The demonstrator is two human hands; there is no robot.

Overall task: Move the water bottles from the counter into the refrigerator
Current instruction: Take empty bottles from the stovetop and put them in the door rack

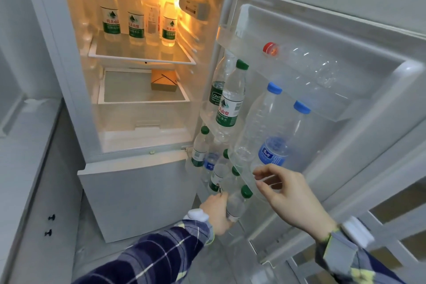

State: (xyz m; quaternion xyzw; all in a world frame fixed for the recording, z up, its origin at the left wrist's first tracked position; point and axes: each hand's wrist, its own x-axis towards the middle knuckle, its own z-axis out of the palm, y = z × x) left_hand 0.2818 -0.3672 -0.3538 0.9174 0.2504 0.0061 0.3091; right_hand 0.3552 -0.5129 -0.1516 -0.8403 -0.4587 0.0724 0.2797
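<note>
The refrigerator (138, 203) stands open, its door (368, 37) swung to the right. My left hand (217, 212) is closed around a green-capped water bottle (237, 203) at the lowest door shelf, among several other bottles. My right hand (292, 193) hovers just below the middle door shelf (246, 180), fingers apart, holding nothing. That shelf holds two blue-capped bottles (274, 145) and two green-labelled bottles (230, 101). A red-capped bottle (299, 60) lies in the top door shelf. Several bottles (136, 14) stand on the lit upper shelf inside.
A brown takeaway box (164, 80) sits in the white drawer tray under the glass shelf. A grey counter with cabinet knobs (49, 225) runs along the left. White lattice panels (391, 226) stand behind the open door at right.
</note>
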